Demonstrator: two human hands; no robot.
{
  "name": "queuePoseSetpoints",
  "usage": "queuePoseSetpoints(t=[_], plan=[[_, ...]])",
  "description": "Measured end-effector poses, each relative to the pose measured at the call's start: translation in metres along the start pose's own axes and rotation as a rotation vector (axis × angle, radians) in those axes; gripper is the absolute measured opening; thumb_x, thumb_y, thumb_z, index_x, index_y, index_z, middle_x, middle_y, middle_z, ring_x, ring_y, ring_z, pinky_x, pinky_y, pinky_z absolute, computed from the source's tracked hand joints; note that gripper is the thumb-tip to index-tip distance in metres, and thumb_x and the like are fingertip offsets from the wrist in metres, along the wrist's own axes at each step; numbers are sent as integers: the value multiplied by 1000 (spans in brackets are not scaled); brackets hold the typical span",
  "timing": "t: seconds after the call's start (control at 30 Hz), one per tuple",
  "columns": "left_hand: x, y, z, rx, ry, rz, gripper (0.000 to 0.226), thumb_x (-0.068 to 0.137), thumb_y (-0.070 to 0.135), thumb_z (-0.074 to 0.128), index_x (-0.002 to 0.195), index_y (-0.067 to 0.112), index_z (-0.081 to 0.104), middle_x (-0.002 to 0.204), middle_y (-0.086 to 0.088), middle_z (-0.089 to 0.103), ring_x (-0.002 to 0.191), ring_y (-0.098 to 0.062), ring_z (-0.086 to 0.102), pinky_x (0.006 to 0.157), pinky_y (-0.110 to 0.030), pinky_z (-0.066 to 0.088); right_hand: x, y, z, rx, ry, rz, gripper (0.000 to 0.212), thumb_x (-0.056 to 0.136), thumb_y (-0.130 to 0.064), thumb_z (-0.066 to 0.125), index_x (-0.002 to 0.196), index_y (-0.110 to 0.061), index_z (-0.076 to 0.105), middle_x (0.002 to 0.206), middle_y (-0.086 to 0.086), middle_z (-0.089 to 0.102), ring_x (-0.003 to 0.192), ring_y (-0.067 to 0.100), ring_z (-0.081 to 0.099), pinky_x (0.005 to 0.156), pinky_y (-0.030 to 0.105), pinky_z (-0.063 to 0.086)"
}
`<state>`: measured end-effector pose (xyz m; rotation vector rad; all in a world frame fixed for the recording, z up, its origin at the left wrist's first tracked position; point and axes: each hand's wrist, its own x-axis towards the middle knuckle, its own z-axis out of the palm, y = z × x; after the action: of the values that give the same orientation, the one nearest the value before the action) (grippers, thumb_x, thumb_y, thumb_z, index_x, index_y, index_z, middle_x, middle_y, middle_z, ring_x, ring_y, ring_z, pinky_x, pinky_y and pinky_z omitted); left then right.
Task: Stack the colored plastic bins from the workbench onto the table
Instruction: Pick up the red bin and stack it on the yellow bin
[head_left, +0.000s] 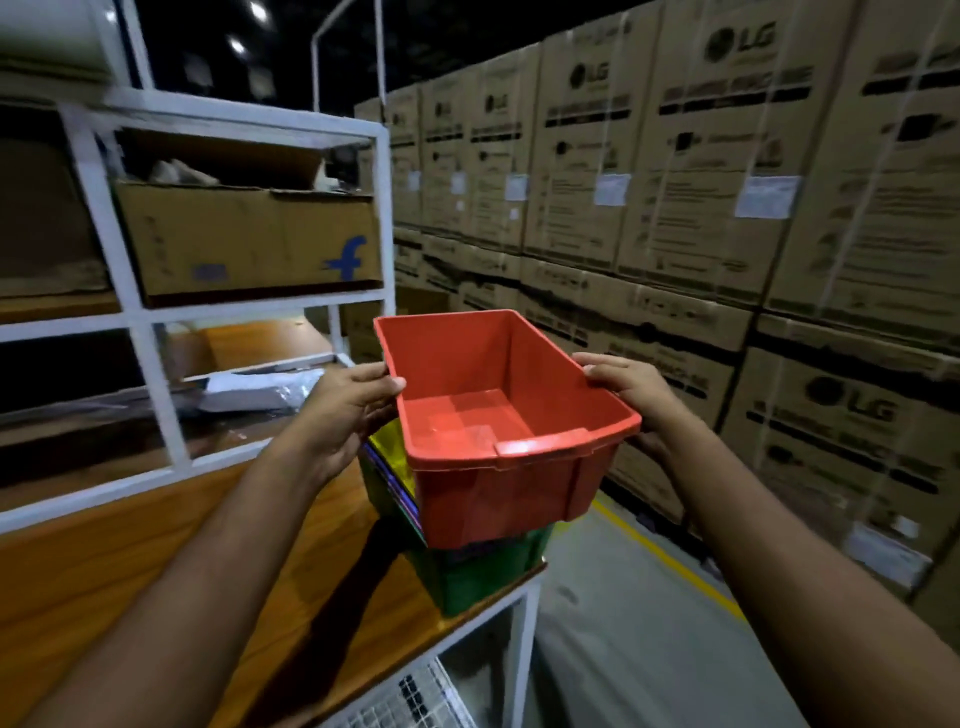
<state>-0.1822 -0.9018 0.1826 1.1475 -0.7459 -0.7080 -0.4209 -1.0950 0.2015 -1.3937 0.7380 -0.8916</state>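
Both forearms reached fwd from the bottom of the view, roughly even, neither hand clearly nearer the load. The left hand (347, 410) gripped the left long wall of the red bin (498, 431), thumb hooked over the rim, fingers curled round the outside. The right hand (631, 387) did the same on the opposite long wall, thumb on the rim, fingers wrapped under & mostly hidden behind it. So the red bin sat straight ahead btwn the two hands, its long axis running away from the person and skewed a bit to the left, near short end w/ the label lip facing back and slightly dipped.

Right under it sat the stack: a green bin (467, 577) at the bottom on the corner of the wooden workbench (156, 561), w/ a yellow edge (387, 441) & other rims showing above. Whether the red bin was touching that stack I couldn't tell.

Behind, white shelving (130, 312) held a cardboard carton (249, 239); LG boxes (701, 182) walled off the right. The table wasn't in sight, so I'd guess a turn was needed.
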Motion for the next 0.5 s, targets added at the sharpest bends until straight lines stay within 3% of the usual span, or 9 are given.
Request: queuePoseSetpoints(t=[0.13,0.33,0.5], plan=[[21,-18,-3,3,28,-2,31,85,-7,57,112,4,67,101,-9,74,86,-15,71,76,-20,57,51,10,4,68,-108,30,33,85,9,52,113,3,68,85,15,74,65,16,71,58,23,57],[23,-35,1,-9,148,25,35,87,-13,50,117,-2,62,101,-10,72,80,-10,71,69,-18,56,98,22,13,71,-226,61,33,86,7,55,117,4,66,101,25,70,75,24,69,64,29,60],[19,-46,2,26,269,26,39,86,-15,48,122,-6,59,121,-22,63,104,-27,63,92,-31,51,118,41,18,2,-320,58,30,87,9,53,112,1,68,91,20,72,72,23,71,63,31,61]])
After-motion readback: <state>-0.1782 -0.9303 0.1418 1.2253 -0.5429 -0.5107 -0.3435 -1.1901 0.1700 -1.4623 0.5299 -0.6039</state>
